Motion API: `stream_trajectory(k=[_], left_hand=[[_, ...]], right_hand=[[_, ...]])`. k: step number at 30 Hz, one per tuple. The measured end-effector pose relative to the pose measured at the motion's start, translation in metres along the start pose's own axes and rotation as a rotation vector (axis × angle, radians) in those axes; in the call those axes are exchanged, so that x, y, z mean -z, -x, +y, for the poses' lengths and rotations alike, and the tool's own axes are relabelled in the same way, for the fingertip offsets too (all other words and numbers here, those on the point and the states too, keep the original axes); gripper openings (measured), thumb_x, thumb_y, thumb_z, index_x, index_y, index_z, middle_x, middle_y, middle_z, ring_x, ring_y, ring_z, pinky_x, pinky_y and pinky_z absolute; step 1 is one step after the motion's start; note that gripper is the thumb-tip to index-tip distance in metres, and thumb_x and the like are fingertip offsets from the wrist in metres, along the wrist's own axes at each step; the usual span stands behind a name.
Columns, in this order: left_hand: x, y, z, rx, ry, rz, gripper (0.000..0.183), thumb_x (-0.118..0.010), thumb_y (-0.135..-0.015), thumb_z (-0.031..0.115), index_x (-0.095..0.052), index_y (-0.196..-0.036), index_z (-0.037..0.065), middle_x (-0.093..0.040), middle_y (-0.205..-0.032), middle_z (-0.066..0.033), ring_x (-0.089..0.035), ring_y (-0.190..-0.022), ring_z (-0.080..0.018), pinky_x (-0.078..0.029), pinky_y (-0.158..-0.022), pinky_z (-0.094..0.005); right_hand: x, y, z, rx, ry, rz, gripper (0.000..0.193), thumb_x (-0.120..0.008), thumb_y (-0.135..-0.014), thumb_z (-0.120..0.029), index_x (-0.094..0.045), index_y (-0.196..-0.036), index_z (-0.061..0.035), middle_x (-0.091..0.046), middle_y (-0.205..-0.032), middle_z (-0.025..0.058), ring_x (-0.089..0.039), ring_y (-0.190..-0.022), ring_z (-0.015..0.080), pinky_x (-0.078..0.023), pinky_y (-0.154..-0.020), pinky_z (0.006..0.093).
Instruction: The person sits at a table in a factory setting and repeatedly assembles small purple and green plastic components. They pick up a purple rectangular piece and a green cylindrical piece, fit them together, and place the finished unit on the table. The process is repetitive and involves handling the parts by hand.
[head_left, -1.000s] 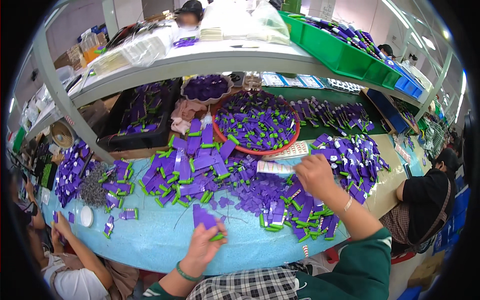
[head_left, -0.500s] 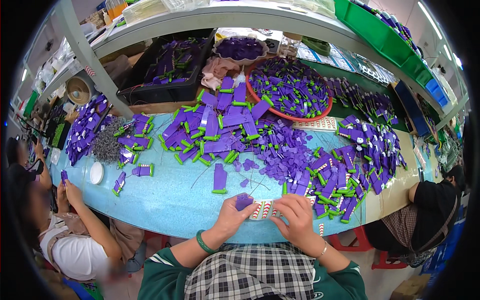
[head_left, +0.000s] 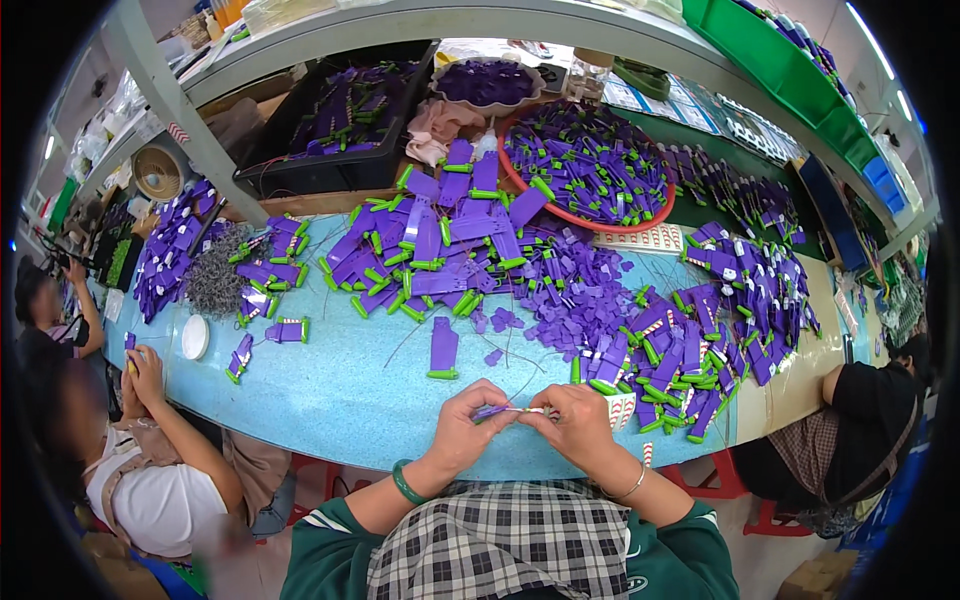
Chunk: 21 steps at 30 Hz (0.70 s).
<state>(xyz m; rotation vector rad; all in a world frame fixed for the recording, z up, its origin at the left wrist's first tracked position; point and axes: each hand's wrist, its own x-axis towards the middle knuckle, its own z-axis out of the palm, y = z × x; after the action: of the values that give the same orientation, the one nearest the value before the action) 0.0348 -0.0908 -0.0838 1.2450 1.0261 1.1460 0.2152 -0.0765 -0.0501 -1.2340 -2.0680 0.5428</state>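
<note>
Above the table's near edge, my left hand (head_left: 466, 428) is closed, thumb and fingers pinching a small flat purple piece (head_left: 487, 411). My right hand (head_left: 577, 425) almost meets it, its fingertips pinched on a narrow red-and-white striped sticker (head_left: 530, 409) at the piece's right end. Fingers cover much of both. Just right of my right hand lies a white sheet of striped stickers (head_left: 621, 409), partly behind the hand. A purple tag with a green end (head_left: 443, 348) lies alone on the blue tabletop beyond my left hand.
A pile of purple tags with green ends (head_left: 450, 230) covers the middle, beside loose small purple pieces (head_left: 575, 310). Striped tags (head_left: 680, 365) heap at right. Behind stand a red basket (head_left: 640, 228), a black crate (head_left: 330, 175) and a shelf post (head_left: 190, 120). Co-workers sit on both sides.
My right hand has come off the sticker sheet and closed in toward my left hand, now pinching a striped sticker at the purple piece. The sheet shows less, right of my hand.
</note>
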Motion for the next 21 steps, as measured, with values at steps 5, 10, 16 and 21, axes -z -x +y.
stream_trajectory(k=[5, 10, 16, 21], left_hand=[[0.007, -0.001, 0.005, 0.020, -0.030, 0.033, 0.010, -0.070, -0.076, -0.003, -0.062, -0.080, 0.000, -0.058, -0.081, -0.0043, -0.055, -0.075, -0.0120, -0.044, -0.069, -0.0249], [0.019, 0.003, 0.004, 0.096, 0.020, 0.038, 0.010, -0.069, -0.075, -0.005, -0.062, -0.080, 0.000, -0.058, -0.080, -0.0047, -0.055, -0.075, -0.0115, -0.044, -0.068, -0.0247], [0.029, 0.004, -0.005, 0.107, -0.015, 0.036, 0.006, -0.068, -0.080, 0.000, -0.063, -0.084, -0.002, -0.058, -0.081, -0.0019, -0.055, -0.071, -0.0076, -0.044, -0.061, -0.0223], [0.011, 0.009, -0.002, 0.337, 0.162, -0.024, 0.009, -0.063, -0.087, 0.009, -0.063, -0.089, 0.000, -0.061, -0.075, -0.0010, -0.056, -0.062, -0.0073, -0.045, -0.057, -0.0223]], right_hand=[[0.022, 0.013, 0.015, 0.038, 0.101, -0.016, 0.023, -0.078, -0.070, -0.023, -0.060, -0.066, -0.0100, -0.059, -0.059, 0.0039, -0.058, -0.052, 0.0212, -0.043, -0.044, 0.0335], [0.064, 0.045, 0.038, -0.058, 0.218, -0.164, 0.025, -0.076, -0.070, -0.025, -0.059, -0.061, -0.0095, -0.058, -0.057, 0.0061, -0.057, -0.049, 0.0229, -0.043, -0.044, 0.0351], [0.112, 0.051, 0.024, -0.212, 0.691, -0.500, 0.019, -0.074, -0.069, -0.020, -0.061, -0.062, -0.0081, -0.059, -0.057, 0.0074, -0.059, -0.051, 0.0276, -0.046, -0.049, 0.0391], [0.038, -0.003, -0.023, 0.160, 0.051, -0.110, 0.020, -0.076, -0.066, -0.009, -0.065, -0.083, -0.0077, -0.063, -0.077, 0.0057, -0.060, -0.073, 0.0248, -0.047, -0.063, 0.0360]])
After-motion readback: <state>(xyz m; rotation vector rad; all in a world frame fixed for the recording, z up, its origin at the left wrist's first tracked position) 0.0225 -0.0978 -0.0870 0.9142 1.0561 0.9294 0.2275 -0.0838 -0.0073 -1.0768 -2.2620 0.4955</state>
